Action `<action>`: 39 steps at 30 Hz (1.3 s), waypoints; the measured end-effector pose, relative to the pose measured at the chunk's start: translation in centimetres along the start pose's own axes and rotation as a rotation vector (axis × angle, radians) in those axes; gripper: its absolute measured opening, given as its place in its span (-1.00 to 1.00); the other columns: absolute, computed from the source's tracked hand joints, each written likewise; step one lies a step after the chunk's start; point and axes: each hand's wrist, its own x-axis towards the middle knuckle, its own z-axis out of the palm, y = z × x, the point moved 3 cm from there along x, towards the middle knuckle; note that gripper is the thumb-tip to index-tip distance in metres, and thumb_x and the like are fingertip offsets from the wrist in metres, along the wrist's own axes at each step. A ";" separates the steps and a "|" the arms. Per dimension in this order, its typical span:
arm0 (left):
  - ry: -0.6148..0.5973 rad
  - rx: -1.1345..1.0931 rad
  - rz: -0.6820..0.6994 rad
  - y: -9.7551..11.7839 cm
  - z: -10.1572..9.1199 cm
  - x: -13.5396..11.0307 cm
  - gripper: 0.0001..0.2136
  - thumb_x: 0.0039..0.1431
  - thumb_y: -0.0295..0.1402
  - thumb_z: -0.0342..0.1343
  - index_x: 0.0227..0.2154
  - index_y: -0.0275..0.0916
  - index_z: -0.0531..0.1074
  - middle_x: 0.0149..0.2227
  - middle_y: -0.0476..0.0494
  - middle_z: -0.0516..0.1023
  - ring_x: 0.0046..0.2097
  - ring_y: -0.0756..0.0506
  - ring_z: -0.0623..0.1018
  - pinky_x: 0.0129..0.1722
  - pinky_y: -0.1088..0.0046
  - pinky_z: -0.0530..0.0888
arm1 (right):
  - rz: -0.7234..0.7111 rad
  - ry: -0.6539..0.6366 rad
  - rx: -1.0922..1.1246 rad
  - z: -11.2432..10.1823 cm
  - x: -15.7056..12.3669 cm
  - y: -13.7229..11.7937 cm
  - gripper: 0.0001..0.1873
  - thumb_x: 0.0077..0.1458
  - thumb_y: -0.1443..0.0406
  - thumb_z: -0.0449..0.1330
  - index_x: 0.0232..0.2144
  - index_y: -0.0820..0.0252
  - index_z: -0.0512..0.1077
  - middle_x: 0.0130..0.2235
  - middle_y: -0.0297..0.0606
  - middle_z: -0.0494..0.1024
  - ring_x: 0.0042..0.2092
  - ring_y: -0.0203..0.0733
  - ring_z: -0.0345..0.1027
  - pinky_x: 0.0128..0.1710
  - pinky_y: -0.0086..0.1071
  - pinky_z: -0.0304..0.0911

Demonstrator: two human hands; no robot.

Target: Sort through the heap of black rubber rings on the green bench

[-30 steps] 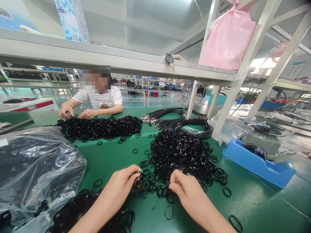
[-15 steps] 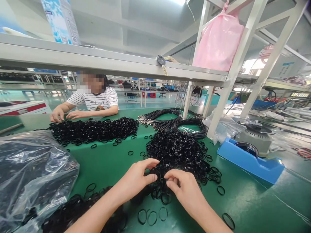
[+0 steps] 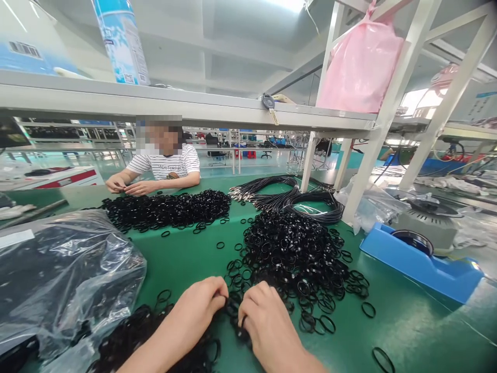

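A heap of thin black rings (image 3: 298,248) lies on the green table in front of me. At its near edge, my left hand (image 3: 204,303) has thumb and fingers pinched together on black rings at the fingertips. Just to the right, my right hand (image 3: 266,321) is curled palm-down, its fingers closed over more rings; its thumb is mostly hidden. A small dark clump of rings (image 3: 233,305) sits between the two hands. Under my left forearm lies another dark pile of rings (image 3: 128,331), partly blurred. Several loose rings (image 3: 328,324) lie right of my right hand.
A clear plastic bag (image 3: 77,269) of dark pieces lies at left. A blue tape dispenser (image 3: 419,264) stands at right. Coiled black cables (image 3: 314,207) lie behind the heap. Across the table, a person (image 3: 166,166) handles another ring pile (image 3: 166,210). A shelf (image 3: 217,109) spans above.
Both hands have moved down and nearer to me, from the heap's front onto rings at its near left edge. The fingers have closed. The view has shifted slightly left.
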 end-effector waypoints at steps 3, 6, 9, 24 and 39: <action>0.028 -0.284 -0.047 0.3 -0.4 -0.1 -0.84 0.13 -0.40 -0.16 -0.45 -0.18 0.30 -0.51 0.04 0.44 -0.43 -0.04 0.44 -0.43 0.48 0.33 | 0.147 0.080 0.093 -1.4 0.4 0.6 -0.71 0.03 0.59 -0.02 -0.49 0.16 0.35 -0.43 -0.37 0.41 -0.32 -0.27 0.25 -0.34 -0.43 0.06; 0.010 -0.502 -0.054 0.7 -0.5 -0.2 -0.81 0.19 -0.34 -0.17 -0.34 -0.21 0.35 -0.39 -0.05 0.52 -0.37 -0.06 0.54 -0.42 0.48 0.42 | 0.266 0.075 0.231 -3.0 0.5 1.2 -0.71 0.08 0.50 0.00 -0.49 0.11 0.44 -0.48 -0.40 0.46 -0.38 -0.28 0.29 -0.37 -0.44 0.08; 0.029 -0.570 -0.024 1.1 -0.1 -0.3 -0.81 0.17 -0.32 -0.11 -0.27 -0.21 0.39 -0.27 -0.09 0.57 -0.23 -0.10 0.58 -0.25 0.44 0.46 | 0.235 0.069 0.279 -3.3 0.3 1.4 -0.64 0.12 0.47 -0.03 -0.40 0.07 0.52 -0.40 -0.37 0.53 -0.32 -0.24 0.34 -0.31 -0.42 0.14; 0.081 -0.493 -0.070 2.0 0.4 -0.8 -0.82 0.17 -0.27 -0.09 -0.36 -0.18 0.39 -0.50 0.04 0.42 -0.42 -0.06 0.46 -0.43 0.49 0.31 | 0.395 0.006 0.784 -1.9 0.7 1.9 -0.87 -0.03 0.45 0.04 -0.45 0.22 0.37 -0.53 -0.39 0.43 -0.47 -0.33 0.31 -0.42 -0.47 0.17; 0.102 -0.763 -0.172 1.3 2.3 -1.3 -0.84 -0.01 -0.25 0.11 -0.46 -0.24 0.44 -0.63 0.09 0.30 -0.52 -0.01 0.34 -0.52 0.55 0.24 | 0.433 0.124 0.850 -2.7 0.4 2.6 -0.91 -0.17 0.38 0.21 -0.50 0.24 0.36 -0.57 -0.40 0.43 -0.50 -0.36 0.23 -0.45 -0.48 0.08</action>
